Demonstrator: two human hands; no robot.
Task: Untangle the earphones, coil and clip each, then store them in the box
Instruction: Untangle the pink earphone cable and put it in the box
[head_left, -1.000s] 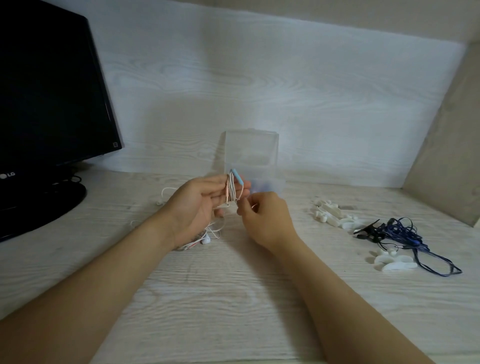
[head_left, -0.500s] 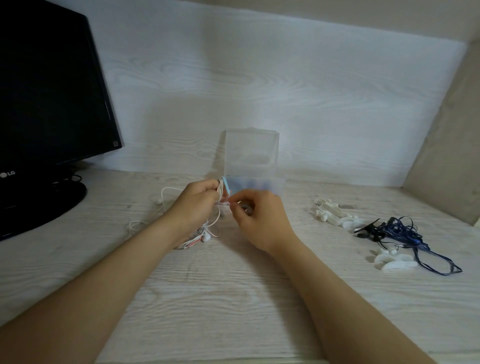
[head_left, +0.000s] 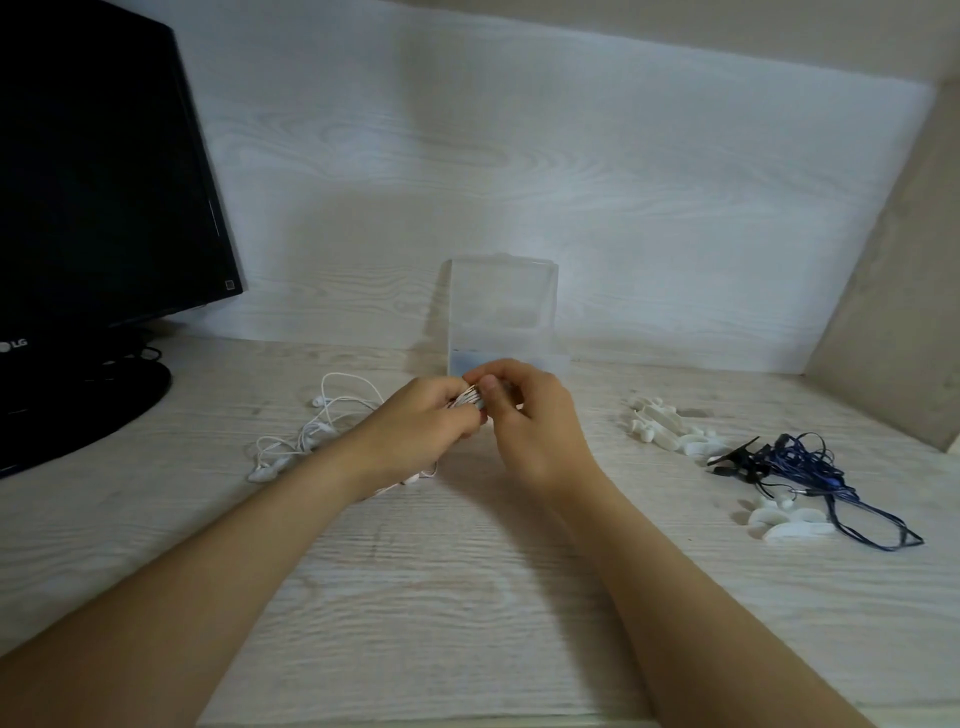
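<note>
My left hand (head_left: 423, 423) grips a small coil of pale pink earphone cable (head_left: 466, 400) just in front of the clear plastic box (head_left: 501, 312), whose lid stands upright. My right hand (head_left: 530, 415) pinches the same coil from the right with thumb and fingers. Loose pink cable trails down under my left wrist. A tangle of white earphones (head_left: 311, 428) lies on the desk to the left. Dark blue earphones (head_left: 810, 467) lie in a heap at the right.
White clips lie in a pile (head_left: 670, 428) right of the box, and more white clips (head_left: 784, 522) sit by the blue cable. A black monitor (head_left: 98, 171) on its round base (head_left: 78, 400) fills the left. A beige side wall (head_left: 898, 291) closes the right.
Both hands have come together and lowered slightly; my right hand now closes over the coil, hiding the blue piece seen earlier.
</note>
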